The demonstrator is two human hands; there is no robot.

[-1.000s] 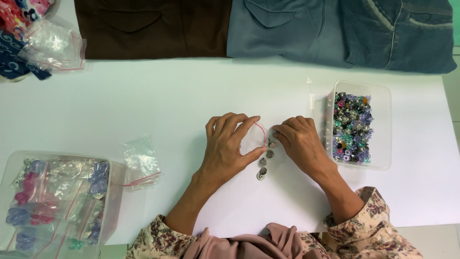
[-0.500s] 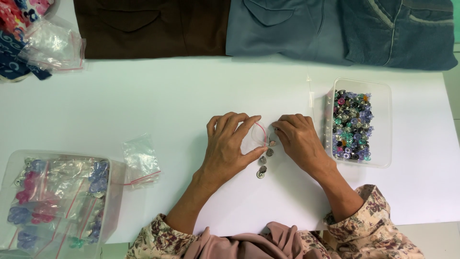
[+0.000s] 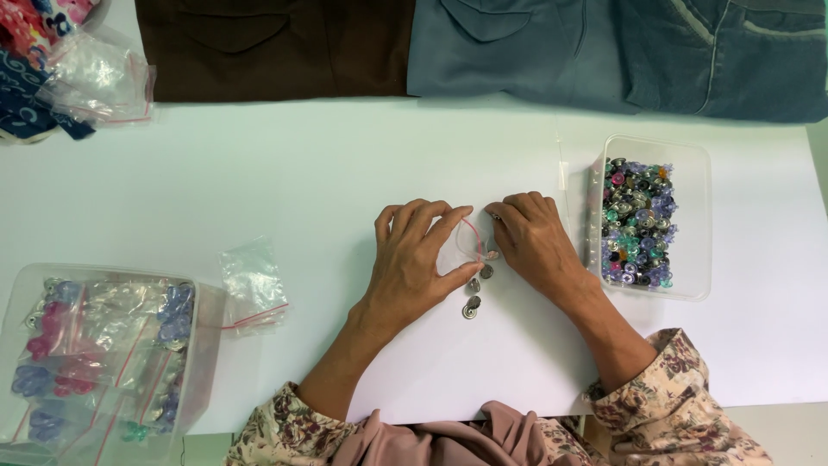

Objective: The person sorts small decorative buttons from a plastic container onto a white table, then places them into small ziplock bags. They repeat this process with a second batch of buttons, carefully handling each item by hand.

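Between your two sets of fingers sits a small clear bag (image 3: pixel 466 246) with a pink-red strip along its mouth, held over the white desk (image 3: pixel 285 181). Your left hand (image 3: pixel 414 259) pinches it, thumb below and curled fingers above, closed on the plastic; your right hand (image 3: pixel 535 237) has its fingertips closed at the bag's mouth, though whether they hold a piece there cannot be told. Compared with a second ago, nothing has really shifted: both hands and the bag sit in the same spot, so the work at the bag's mouth looks ongoing. Just below your fingers lie a few small round silvery pieces (image 3: pixel 472 304) on the desk. To the right of your right hand stands a clear tub of mixed coloured pieces (image 3: pixel 640 223). Well to the left of your left hand lies another small empty bag (image 3: pixel 252 285), and beyond it a clear container of filled bags (image 3: pixel 95 345).
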